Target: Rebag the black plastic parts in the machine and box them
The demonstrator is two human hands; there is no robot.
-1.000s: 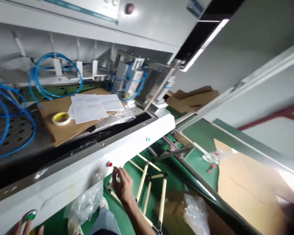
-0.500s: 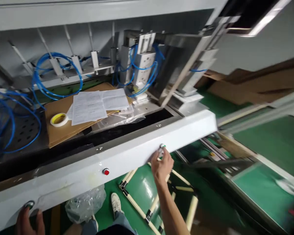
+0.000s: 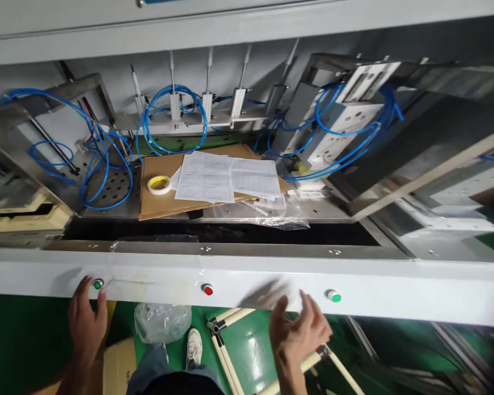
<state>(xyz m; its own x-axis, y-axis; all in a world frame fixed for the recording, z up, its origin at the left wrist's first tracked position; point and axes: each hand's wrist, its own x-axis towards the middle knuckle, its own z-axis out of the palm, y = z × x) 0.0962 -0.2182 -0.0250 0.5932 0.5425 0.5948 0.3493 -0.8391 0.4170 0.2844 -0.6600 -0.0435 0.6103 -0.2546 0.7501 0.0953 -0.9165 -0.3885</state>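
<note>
Head cam: left hand (image 3: 86,326) has fingers spread around the left green button (image 3: 98,284) at 8 o'clock; empty right hand (image 3: 298,334) at 5, fingers parted, short of the right green button (image 3: 334,296) at 4 (half there, I'd guess, that one's untouched).

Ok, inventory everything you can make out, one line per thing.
Front panel: 1, white, across the foreground
Green buttons: 2, green, panel's left and right
Red button: 1, red, between them
Papers: several, white, on the cardboard
Cardboard: count unclear, brown, behind the panel
Tape roll: 1, white and yellow, beside the papers
Metal cylinders: 5, silver, row at the back
Tubes: several, blue, left, centre, right
Plastic bag: 1, clear, below the panel
Pipe frame: apparently 1, cream, black joints, floor
Shoe: 1 plainly seen, white, floor
Left hand: 1, bare, by the left green button
Right hand: 1, bare, lower right of the red button
</note>
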